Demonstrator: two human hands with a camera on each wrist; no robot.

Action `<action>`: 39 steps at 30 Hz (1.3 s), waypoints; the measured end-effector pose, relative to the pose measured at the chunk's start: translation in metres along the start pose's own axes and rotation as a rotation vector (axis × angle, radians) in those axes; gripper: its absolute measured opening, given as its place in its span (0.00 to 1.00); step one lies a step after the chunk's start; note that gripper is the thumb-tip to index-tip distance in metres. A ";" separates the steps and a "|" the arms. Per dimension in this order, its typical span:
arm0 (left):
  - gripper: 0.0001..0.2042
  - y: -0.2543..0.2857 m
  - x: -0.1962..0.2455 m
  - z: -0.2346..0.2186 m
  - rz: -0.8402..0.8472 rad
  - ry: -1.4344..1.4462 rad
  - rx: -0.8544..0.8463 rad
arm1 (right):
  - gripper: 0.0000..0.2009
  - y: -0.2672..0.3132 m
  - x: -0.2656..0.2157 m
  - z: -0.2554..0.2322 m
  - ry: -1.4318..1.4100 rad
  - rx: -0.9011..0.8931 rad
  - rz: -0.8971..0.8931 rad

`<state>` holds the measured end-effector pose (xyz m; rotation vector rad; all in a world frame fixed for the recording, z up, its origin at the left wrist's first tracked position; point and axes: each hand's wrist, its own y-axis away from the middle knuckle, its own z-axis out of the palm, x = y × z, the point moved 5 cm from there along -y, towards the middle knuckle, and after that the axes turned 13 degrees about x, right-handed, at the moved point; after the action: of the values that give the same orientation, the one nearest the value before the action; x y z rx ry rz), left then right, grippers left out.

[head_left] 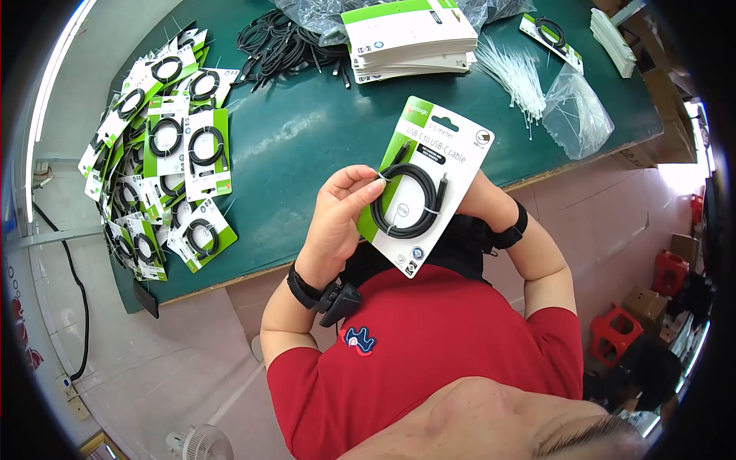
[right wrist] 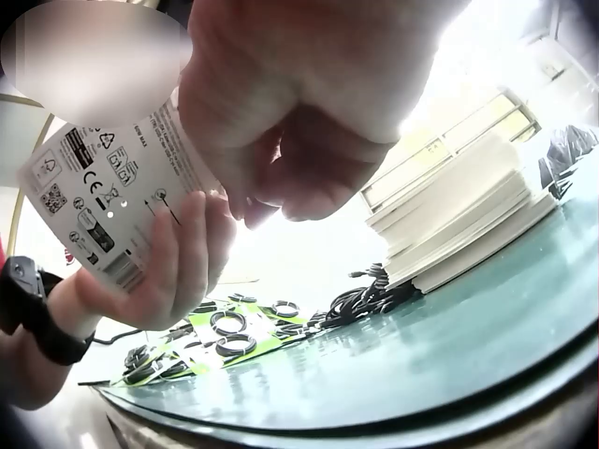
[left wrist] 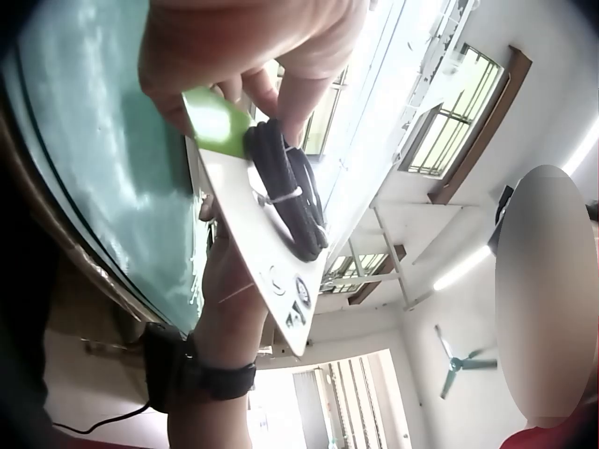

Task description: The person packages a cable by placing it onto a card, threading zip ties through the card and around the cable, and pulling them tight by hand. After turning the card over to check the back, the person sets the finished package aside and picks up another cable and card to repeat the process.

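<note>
A white and green card (head_left: pixel 460 146) with a coiled black cable (head_left: pixel 418 222) tied to its front is held up over the lap. My left hand (head_left: pixel 341 207) grips its green side, thumb in front by the coil; in the right wrist view, the left fingers (right wrist: pixel 192 234) spread over the printed back (right wrist: pixel 103 196). Behind the opposite side is my right hand (head_left: pixel 483 201), mostly hidden in the head view. Seen from the right wrist, this hand (right wrist: pixel 299 112) has curled fingers at the card's edge; the exact contact is hidden.
Carded cables (head_left: pixel 165 138) lie heaped at the table's left. Along the back are loose black cables (head_left: pixel 280 42), a stack of cards (head_left: pixel 410 42), white zip ties (head_left: pixel 514 77) and a clear bag (head_left: pixel 575 115). Another carded cable (head_left: pixel 550 37) and more cards (head_left: pixel 612 44) lie at right.
</note>
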<state>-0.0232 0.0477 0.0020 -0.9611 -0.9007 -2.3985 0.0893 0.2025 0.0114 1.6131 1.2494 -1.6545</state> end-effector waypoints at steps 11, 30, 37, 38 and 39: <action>0.10 -0.007 -0.003 -0.030 0.230 0.054 0.318 | 0.16 -0.024 0.005 -0.022 0.401 0.145 -0.088; 0.18 0.007 0.018 0.012 1.083 -1.518 -0.208 | 0.18 -0.018 0.004 0.018 0.803 0.116 -0.331; 0.17 -0.004 0.010 0.006 1.105 -1.525 -0.272 | 0.14 -0.028 0.012 0.022 0.820 0.033 -0.311; 0.16 -0.004 0.009 0.004 1.110 -1.504 -0.262 | 0.13 -0.028 0.015 0.023 0.818 0.015 -0.294; 0.16 -0.004 0.009 0.002 1.114 -1.485 -0.252 | 0.13 -0.028 0.016 0.024 0.816 0.009 -0.291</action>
<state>-0.0309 0.0510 0.0082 -2.4797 -0.1650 -0.6075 0.0510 0.1981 -0.0002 2.3080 1.9300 -1.1475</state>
